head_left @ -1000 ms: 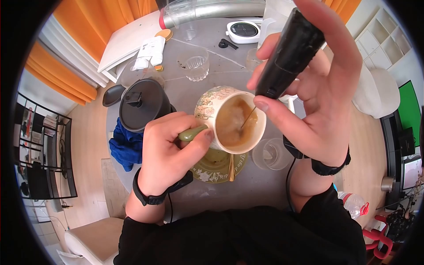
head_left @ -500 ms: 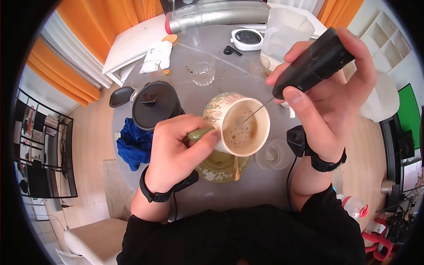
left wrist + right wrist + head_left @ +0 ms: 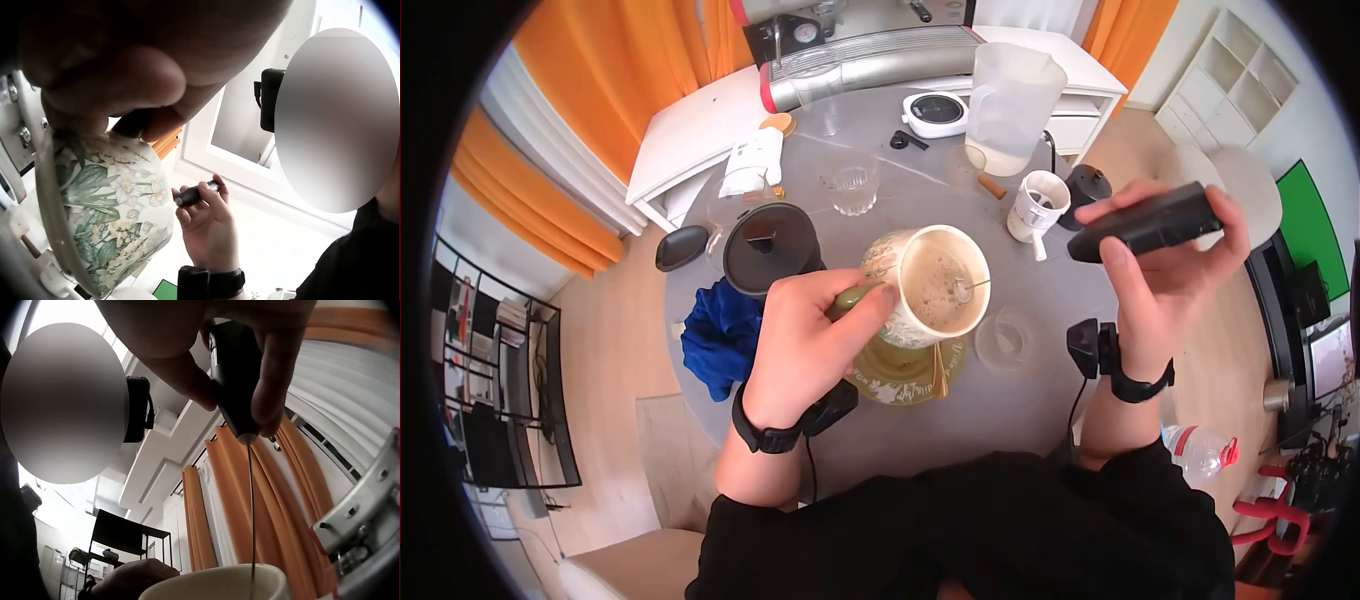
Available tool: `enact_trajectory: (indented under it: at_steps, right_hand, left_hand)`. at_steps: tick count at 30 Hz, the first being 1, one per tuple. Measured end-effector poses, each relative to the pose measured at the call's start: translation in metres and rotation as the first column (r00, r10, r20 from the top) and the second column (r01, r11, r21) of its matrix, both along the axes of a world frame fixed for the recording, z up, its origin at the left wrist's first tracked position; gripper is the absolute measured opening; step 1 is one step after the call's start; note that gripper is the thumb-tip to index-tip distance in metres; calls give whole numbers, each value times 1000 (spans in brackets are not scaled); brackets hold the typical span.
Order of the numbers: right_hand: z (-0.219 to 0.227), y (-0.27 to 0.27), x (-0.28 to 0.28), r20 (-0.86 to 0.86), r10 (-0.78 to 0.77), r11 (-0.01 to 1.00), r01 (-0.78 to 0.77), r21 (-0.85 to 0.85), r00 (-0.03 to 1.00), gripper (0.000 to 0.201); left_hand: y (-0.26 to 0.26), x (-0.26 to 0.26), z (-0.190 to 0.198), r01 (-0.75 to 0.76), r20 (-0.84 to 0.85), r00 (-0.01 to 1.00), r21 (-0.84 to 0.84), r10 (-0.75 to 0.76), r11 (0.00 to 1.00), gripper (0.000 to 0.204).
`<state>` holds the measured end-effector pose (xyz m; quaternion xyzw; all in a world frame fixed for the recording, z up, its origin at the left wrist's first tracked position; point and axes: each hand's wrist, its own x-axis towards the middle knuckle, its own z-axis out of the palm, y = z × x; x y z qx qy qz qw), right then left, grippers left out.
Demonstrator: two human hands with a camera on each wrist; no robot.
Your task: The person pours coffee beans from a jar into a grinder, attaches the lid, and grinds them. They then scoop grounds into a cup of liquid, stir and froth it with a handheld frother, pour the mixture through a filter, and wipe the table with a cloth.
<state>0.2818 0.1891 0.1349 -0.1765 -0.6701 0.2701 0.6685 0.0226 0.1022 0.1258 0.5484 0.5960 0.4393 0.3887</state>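
My left hand point(image 3: 800, 330) grips the green handle point(image 3: 860, 298) of a flower-patterned cup point(image 3: 115, 200), which tilts with its mouth towards me. Inside lies a light brown, foamy drink point(image 3: 935, 282). My right hand point(image 3: 1165, 300) holds a black handheld milk frother point(image 3: 1148, 224) between fingers and thumb, to the right of the cup. Its thin metal shaft point(image 3: 252, 500) runs down past the cup's rim. The coiled whisk head point(image 3: 962, 290) shows at the foam, near the right inner wall. Below the cup is a green lettered saucer point(image 3: 885, 389) with a gold spoon point(image 3: 941, 372).
A clear glass point(image 3: 1004, 338) stands right of the saucer. Left are a dark lidded canister point(image 3: 772, 250) and a blue cloth point(image 3: 722, 338). Farther back are a ribbed glass point(image 3: 855, 188), a white scale point(image 3: 935, 114), a plastic pitcher point(image 3: 1015, 110) and a white mug-like container point(image 3: 1038, 205).
The right hand has moved right and lower, and the frother has tipped nearly level. Its whisk head has risen into sight at the foam. The drink's swirl has given way to bubbles.
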Motion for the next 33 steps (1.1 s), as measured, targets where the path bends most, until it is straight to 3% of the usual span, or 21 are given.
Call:
enact_trajectory:
  at_steps: [3,5,6,10,12,16,19,23,26,29,30,31,32,33]
  right_hand:
    - [-12,-6,26,121,-133,990,126,66,984,80]
    - [-17,-13,39,194,-128,987,144,-71,973,75]
    - [-17,-19,41,108,-99,987,112,-120,989,71]
    - [-16,-35,54,32,-44,967,51,-251,999,65]
    - [-21,-37,61,-44,17,896,-35,-443,999,51]
    - [-26,-36,75,-33,38,852,-50,-522,999,34]
    - [-36,-26,91,-156,23,790,-113,-602,988,23]
    - [-70,-13,106,5,-49,685,37,-727,999,21]
    - [-101,-4,113,89,-43,523,98,-847,995,24]
    - [-127,0,114,198,35,480,158,-863,980,26]
    - [-140,4,118,301,74,508,224,-832,951,32]
    - [-139,2,116,299,69,503,226,-834,952,32]
    - [-137,0,109,578,55,614,429,-663,814,35]
    - [-136,-2,103,799,2,707,564,-427,602,38]
  left_hand:
    - [-1,2,3,18,8,1000,13,-18,1000,33]
    - [0,3,3,39,35,999,-5,-39,999,33]
    - [0,3,0,56,21,998,-3,-56,998,33]
    - [1,5,-5,97,64,993,-29,-95,995,34]
    - [1,6,-3,108,96,990,-56,-102,993,34]
    - [1,5,-2,110,167,982,-93,-94,990,35]
    - [2,3,-5,103,183,979,-55,-91,993,37]
    - [1,1,-5,77,126,990,-58,-69,995,36]
    - [1,2,-4,12,166,986,-47,-4,999,38]
    - [1,4,-4,21,178,984,-47,-12,999,38]
    - [2,4,-5,27,176,984,-50,-18,998,38]
    - [1,5,-6,41,168,985,-58,-30,998,37]
    - [1,4,-7,52,161,986,-65,-41,997,36]
    - [1,3,-9,55,161,986,-67,-43,996,36]
